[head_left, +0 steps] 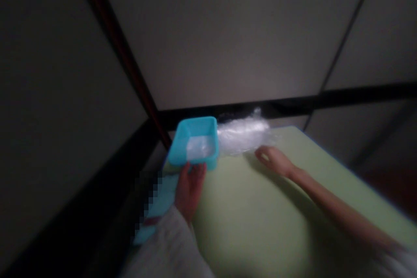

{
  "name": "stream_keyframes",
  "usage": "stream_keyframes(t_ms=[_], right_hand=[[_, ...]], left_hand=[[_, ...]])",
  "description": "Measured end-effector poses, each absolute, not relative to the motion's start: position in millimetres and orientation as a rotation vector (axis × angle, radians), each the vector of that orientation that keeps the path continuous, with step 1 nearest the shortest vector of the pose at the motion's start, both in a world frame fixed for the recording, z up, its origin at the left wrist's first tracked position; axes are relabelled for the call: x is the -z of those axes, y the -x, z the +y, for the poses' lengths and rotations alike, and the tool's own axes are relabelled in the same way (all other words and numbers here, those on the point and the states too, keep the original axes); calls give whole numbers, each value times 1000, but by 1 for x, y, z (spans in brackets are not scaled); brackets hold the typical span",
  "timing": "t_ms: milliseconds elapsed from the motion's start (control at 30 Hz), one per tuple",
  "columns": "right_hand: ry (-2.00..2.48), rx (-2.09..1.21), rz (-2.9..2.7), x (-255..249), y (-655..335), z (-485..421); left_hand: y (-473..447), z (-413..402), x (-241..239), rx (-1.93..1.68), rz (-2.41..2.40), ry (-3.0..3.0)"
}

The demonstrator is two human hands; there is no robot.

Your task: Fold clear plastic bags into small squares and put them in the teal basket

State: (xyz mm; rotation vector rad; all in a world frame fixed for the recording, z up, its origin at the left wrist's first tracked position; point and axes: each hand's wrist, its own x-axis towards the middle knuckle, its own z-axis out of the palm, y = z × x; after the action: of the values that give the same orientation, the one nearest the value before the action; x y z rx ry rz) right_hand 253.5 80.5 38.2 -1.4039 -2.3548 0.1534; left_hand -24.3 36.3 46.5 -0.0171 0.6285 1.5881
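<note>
My left hand (190, 186) reaches up to the near wall of a turquoise plastic basket (213, 163). Its thumb and fingers are apart and seem to touch the wall just under the rim. In the basket lies a flat whitish, see-through piece (199, 147), too blurred to name. Right of the basket rests a crumpled clear plastic bag (243, 132). My right hand (275, 160) is at the bag's near right edge, thumb and fingertips closed into a ring. Whether they pinch the plastic is too blurred to tell.
The basket and bag are at the far end of a light green table (254, 217), close to a pale panelled wall (234, 43). Light blue material (164, 193) lies along the table's left side, partly pixelated. A dark reddish post (120, 43) stands at the left corner.
</note>
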Motion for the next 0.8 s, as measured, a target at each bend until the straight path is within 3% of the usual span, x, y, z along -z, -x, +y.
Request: stream_keyframes(t_ms=[800], right_hand=[[1802, 176, -2185, -21, -229, 137]], left_hand=[[23, 41, -39, -1601, 653, 59]])
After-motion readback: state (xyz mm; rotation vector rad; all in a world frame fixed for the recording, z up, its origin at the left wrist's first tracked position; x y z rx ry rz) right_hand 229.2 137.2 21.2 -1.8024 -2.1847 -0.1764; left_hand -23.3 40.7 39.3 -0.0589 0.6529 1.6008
